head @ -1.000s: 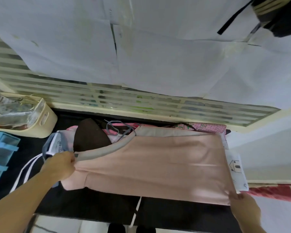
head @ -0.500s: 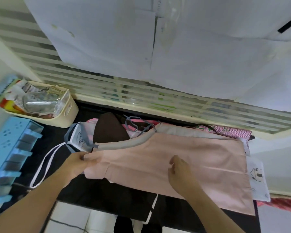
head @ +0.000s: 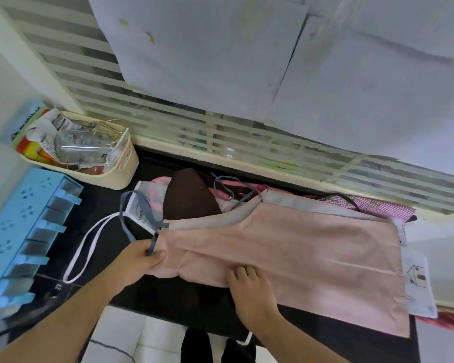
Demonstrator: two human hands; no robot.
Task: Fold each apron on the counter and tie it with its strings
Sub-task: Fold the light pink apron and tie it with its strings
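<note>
Fingers of the left hand (head: pixel 139 260) pinch the pink apron (head: pixel 299 252) corner; right hand (head: pixel 249 286) presses flat.

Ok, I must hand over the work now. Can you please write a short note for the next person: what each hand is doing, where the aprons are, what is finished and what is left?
Left hand: pinches the left end of the pink apron together with its grey strap.
Right hand: rests on the apron's near edge, fingers curled on the cloth; I cannot tell if it grips.
Pink apron: lies lengthwise on the black counter, on top of a pile of other aprons.
Done: it looks folded once lengthwise.
Left: fold it shorter, tie it with its strings, then do the other aprons.
</note>
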